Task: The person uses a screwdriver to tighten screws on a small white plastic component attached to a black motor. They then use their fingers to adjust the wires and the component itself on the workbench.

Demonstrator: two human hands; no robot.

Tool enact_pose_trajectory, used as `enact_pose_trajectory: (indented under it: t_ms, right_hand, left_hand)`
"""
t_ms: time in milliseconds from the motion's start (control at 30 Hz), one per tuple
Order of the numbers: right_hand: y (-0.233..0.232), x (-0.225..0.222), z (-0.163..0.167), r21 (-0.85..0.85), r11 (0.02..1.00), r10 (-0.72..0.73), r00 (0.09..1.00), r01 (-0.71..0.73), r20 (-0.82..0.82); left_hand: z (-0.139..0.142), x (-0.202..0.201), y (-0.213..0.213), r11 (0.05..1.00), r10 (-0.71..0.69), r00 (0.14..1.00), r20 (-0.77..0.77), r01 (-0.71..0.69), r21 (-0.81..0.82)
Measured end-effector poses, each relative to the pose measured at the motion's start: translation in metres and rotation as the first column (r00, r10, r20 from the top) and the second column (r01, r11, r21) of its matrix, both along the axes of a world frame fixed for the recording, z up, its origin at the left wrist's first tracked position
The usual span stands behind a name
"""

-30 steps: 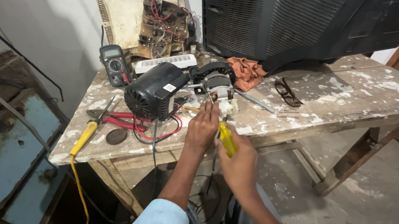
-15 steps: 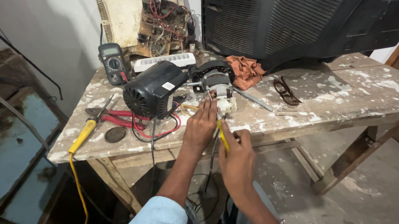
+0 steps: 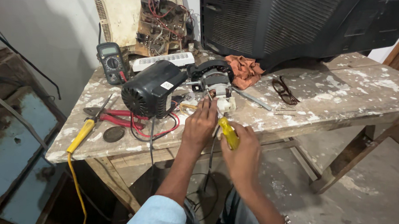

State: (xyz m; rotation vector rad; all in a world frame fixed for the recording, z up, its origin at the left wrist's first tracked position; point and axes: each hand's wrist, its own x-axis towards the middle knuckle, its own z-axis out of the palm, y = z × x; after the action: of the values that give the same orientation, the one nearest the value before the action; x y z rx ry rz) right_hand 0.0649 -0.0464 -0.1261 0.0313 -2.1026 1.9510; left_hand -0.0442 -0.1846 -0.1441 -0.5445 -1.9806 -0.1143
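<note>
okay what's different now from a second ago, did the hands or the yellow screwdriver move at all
Barely anything. The right hand with the yellow-handled screwdriver has drawn in a little closer to the left hand, which keeps its fingertips on the open motor at the table's front edge. Nothing was picked up or let go. The black motor housing, multimeter, red pliers, glasses and orange rag lie as before.

On the table, the motor sits left of centre, multimeter behind it, pliers at the left edge, glasses to the right.
</note>
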Motion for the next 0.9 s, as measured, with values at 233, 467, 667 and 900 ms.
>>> enact_pose_trajectory:
  t_ms: [233, 467, 667, 900]
  right_hand:
    - [0.010, 0.004, 0.005, -0.799, 0.562, 0.632, 0.735, -0.216, 0.246]
    - [0.001, 0.000, -0.011, 0.477, 0.834, -0.142, 0.942, 0.279, -0.303]
    - [0.001, 0.001, -0.003, -0.224, 0.970, 0.138, 0.967, -0.089, 0.212]
    - [0.006, -0.010, -0.006, -0.469, 0.878, 0.190, 0.969, -0.094, 0.161]
  left_hand:
    - [-0.005, -0.006, -0.001, 1.000, 0.010, 0.999, 0.034, -0.010, -0.002]
    - [-0.004, -0.003, 0.001, 1.000, -0.018, 1.000, 0.014, 0.018, 0.018]
    - [-0.005, -0.008, 0.000, 1.000, 0.002, 1.000, -0.012, -0.002, -0.001]
    - [-0.003, -0.003, 0.001, 1.000, -0.001, 1.000, 0.013, 0.001, 0.009]
